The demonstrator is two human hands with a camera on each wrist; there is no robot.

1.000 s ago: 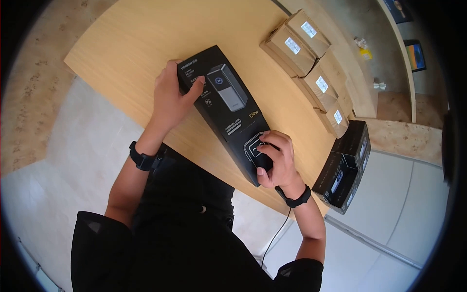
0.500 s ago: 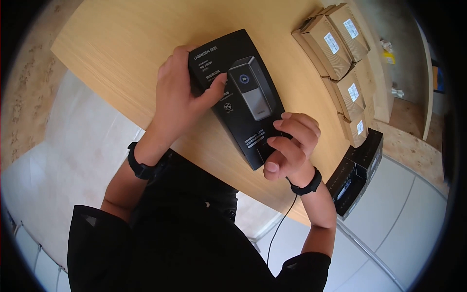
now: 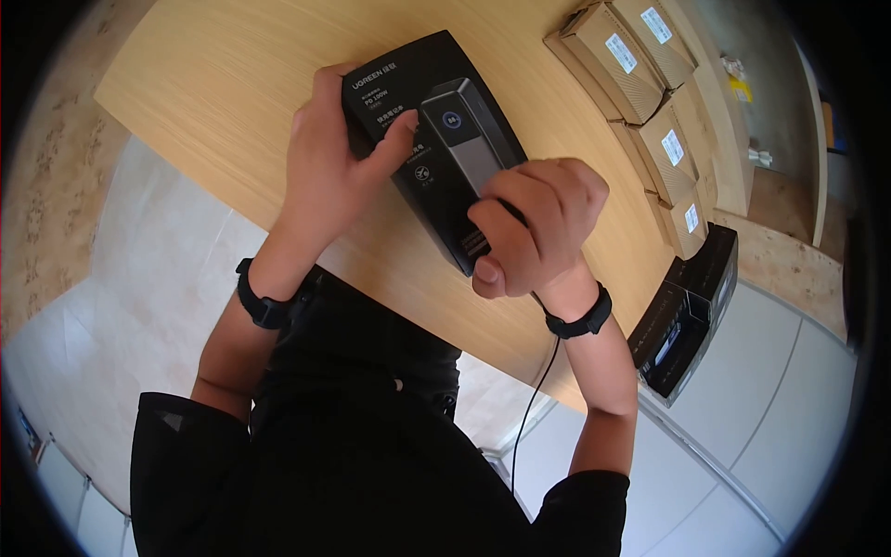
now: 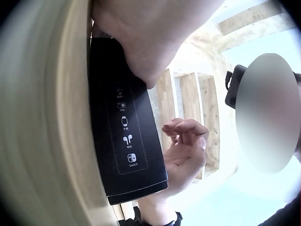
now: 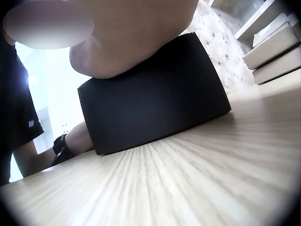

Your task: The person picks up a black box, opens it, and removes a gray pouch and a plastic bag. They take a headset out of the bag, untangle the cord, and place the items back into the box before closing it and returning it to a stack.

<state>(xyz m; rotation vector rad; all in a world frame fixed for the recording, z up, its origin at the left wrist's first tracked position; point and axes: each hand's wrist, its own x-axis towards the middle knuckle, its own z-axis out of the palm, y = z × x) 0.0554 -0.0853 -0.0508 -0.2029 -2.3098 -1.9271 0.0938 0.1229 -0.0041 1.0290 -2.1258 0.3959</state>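
Note:
A black UGREEN power bank box (image 3: 382, 104), printed with a grey power bank, lies on the wooden table. My left hand (image 3: 320, 172) grips its far left side, thumb on the printed face and the other fingers hidden behind the edge. Over the near end hangs my right hand (image 3: 543, 218), its fingers curled and covering the lower part of the picture. From the left wrist, the right hand (image 4: 186, 148) shows above the box's side (image 4: 127, 136), which bears a column of white icons. The box's plain black end (image 5: 155, 101) faces the right wrist camera.
Several brown cardboard boxes (image 3: 640, 79) with white labels stand along the table's back right. Beyond them are wooden shelves (image 3: 784, 200). An opened black box (image 3: 682, 320) sits at the right edge. A thin black cable (image 3: 526, 418) runs down from my right wristband (image 3: 583, 318).
Between the first two frames the box shifts in view and its near end comes under the right hand. That hand then moves up along the box, and its fingers curl tighter. The left hand keeps its grip.

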